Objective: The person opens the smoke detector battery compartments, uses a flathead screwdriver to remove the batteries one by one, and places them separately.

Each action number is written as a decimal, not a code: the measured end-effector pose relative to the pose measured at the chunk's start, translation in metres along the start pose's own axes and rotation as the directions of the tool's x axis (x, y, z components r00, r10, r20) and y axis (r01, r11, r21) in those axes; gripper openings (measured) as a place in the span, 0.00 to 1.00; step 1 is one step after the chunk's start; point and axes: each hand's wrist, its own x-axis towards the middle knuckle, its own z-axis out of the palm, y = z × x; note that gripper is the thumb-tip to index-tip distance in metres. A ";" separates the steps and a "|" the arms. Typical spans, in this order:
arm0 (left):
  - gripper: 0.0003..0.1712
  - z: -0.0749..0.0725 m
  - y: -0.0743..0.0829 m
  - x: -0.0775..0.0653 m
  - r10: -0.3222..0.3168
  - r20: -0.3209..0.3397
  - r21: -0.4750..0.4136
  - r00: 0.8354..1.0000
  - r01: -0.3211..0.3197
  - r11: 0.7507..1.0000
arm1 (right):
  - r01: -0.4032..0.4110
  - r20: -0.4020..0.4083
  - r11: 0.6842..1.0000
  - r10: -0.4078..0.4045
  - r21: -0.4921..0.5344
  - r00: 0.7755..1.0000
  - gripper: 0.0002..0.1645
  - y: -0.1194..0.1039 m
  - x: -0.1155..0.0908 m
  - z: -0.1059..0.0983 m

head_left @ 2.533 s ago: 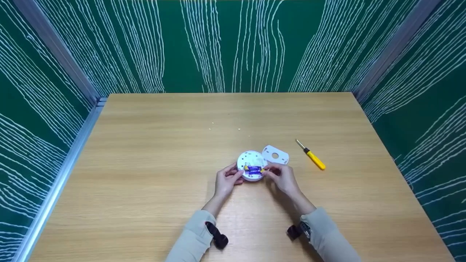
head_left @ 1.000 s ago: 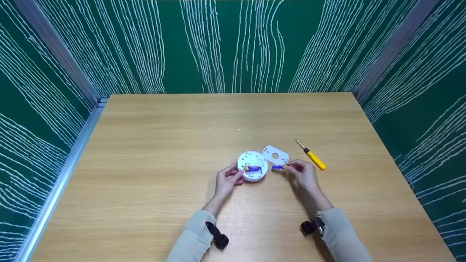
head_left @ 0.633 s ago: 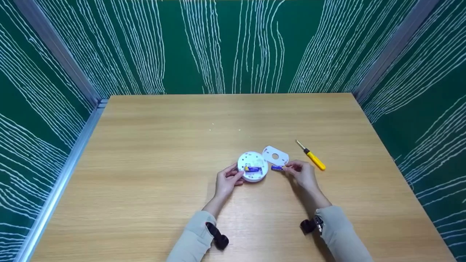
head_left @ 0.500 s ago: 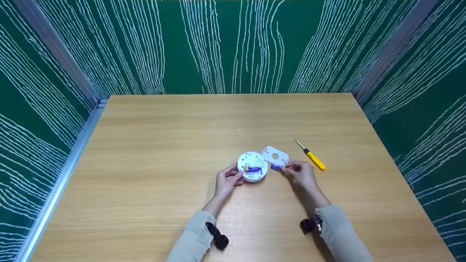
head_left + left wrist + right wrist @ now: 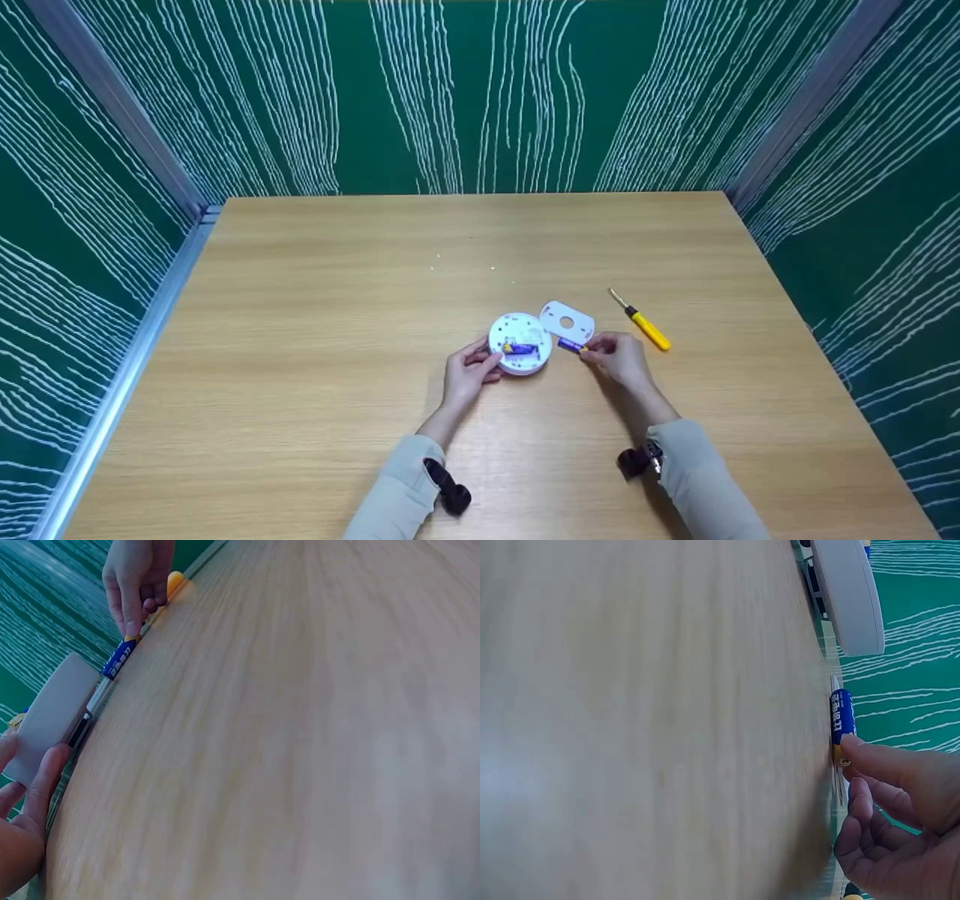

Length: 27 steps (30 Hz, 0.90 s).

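Observation:
My left hand (image 5: pixel 466 371) grips the left edge of a round white device (image 5: pixel 519 324), thumb on its near rim. One blue-and-yellow battery (image 5: pixel 520 349) lies in the device's open compartment, and the slot beside it holds none. Between thumb and fingers of my right hand (image 5: pixel 619 360) is the yellow end of a second battery (image 5: pixel 570 345). That battery is low at the table, just right of the device and by the near edge of a white plate (image 5: pixel 574 311) with a hole. In the right wrist view the pinched battery (image 5: pixel 843 716) shows blue with white lettering.
A yellow-handled screwdriver (image 5: pixel 648 330) lies on the wooden table (image 5: pixel 337 322) to the right of the plate. Small white specks (image 5: pixel 493 268) dot the table farther back. Green walls with white lines stand around the far and side edges.
My right hand has drawn one battery out of the device to the right and lowered it beside the plate, turning it slightly. The left hand and the device have hardly moved.

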 end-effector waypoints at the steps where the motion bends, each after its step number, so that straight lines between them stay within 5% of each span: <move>1: 0.27 0.000 0.000 0.000 0.001 0.000 -0.003 1.000 -0.001 1.000 | 0.004 0.002 1.000 -0.004 -0.003 1.000 0.10 0.000 0.000 0.000; 13: 0.26 0.001 0.001 -0.001 0.002 -0.008 -0.006 1.000 -0.002 1.000 | -0.014 0.012 1.000 0.014 -0.013 1.000 0.13 -0.011 -0.005 -0.003; 27: 0.26 0.002 0.004 -0.003 0.006 -0.012 0.010 1.000 -0.006 1.000 | 0.057 0.028 0.998 -0.057 0.016 0.998 0.11 -0.034 -0.015 0.003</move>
